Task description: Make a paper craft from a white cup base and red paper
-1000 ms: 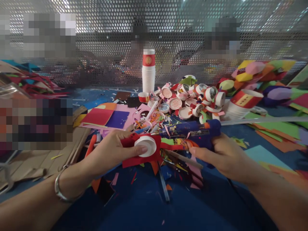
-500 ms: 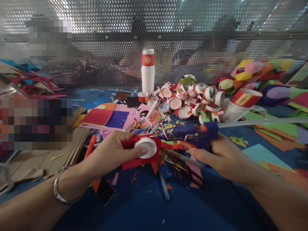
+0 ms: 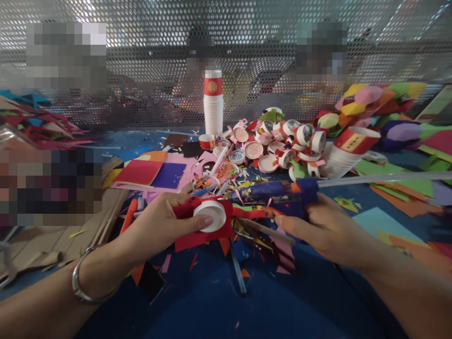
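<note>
My left hand [image 3: 165, 217] is closed on a white paper cup base [image 3: 216, 213], its thumb pressed across the round face. Red paper [image 3: 197, 241] lies behind and below the cup base in the same grip. In my right hand [image 3: 325, 221] is a blue hot glue gun [image 3: 261, 192], the fingers wrapped round its handle. The gun's nozzle points left and sits close to the upper edge of the red paper; whether it touches I cannot tell. A long clear glue stick [image 3: 384, 179] runs out of the gun's back to the right. A red-orange strip [image 3: 254, 213] shows below the gun.
Cut cup pieces [image 3: 253, 149] are heaped behind the gun. One cup stack [image 3: 213, 113] stands upright; another [image 3: 346, 150] leans at right. Coloured paper sheets [image 3: 141, 173], scraps and cardboard [image 3: 70, 245] cover much of the blue table. Blurred people show behind a perforated metal screen [image 3: 151, 80].
The whole view has shifted slightly, so everything appears a little further left. Both hands keep the same holds, and the glue gun stays at the red paper.
</note>
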Demonstrator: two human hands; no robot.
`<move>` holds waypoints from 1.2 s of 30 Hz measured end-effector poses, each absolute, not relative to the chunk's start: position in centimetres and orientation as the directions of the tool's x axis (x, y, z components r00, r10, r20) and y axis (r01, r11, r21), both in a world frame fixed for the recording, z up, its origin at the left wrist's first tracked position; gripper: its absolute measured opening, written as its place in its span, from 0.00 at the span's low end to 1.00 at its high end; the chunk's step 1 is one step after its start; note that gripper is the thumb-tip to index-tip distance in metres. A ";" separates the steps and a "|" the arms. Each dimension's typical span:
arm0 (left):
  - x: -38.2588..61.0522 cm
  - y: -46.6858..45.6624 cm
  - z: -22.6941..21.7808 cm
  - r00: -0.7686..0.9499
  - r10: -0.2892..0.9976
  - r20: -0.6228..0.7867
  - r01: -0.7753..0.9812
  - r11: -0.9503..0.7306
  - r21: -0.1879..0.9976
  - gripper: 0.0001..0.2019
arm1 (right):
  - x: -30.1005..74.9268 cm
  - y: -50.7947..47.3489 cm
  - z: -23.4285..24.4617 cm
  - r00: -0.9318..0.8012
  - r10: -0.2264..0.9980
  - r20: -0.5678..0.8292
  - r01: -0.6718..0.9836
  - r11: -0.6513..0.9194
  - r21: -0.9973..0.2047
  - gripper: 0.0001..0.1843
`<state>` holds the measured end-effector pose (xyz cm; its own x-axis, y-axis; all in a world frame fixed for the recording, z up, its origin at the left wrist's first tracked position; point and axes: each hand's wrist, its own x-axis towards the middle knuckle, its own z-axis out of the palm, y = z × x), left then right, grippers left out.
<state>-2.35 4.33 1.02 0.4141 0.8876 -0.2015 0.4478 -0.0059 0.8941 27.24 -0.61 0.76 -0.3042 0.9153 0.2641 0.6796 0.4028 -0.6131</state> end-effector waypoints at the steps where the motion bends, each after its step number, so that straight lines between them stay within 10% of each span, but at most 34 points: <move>1: -2.4 4.3 1.0 0.409 0.891 -0.196 0.451 -0.011 0.892 0.13 | 27.3 -0.6 0.7 -0.296 0.914 0.277 0.684 0.405 -0.607 0.18; 36: -2.2 4.6 1.2 0.378 0.888 -0.263 0.288 0.157 0.945 0.14 | 27.6 -0.9 0.8 -0.263 0.924 0.277 0.643 0.382 -0.664 0.12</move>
<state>-2.24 4.60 1.25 0.3782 0.8876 -0.2629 0.2882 0.1570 0.9446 27.64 -0.85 0.78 -0.2631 0.9241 0.2772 0.6427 0.3821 -0.6640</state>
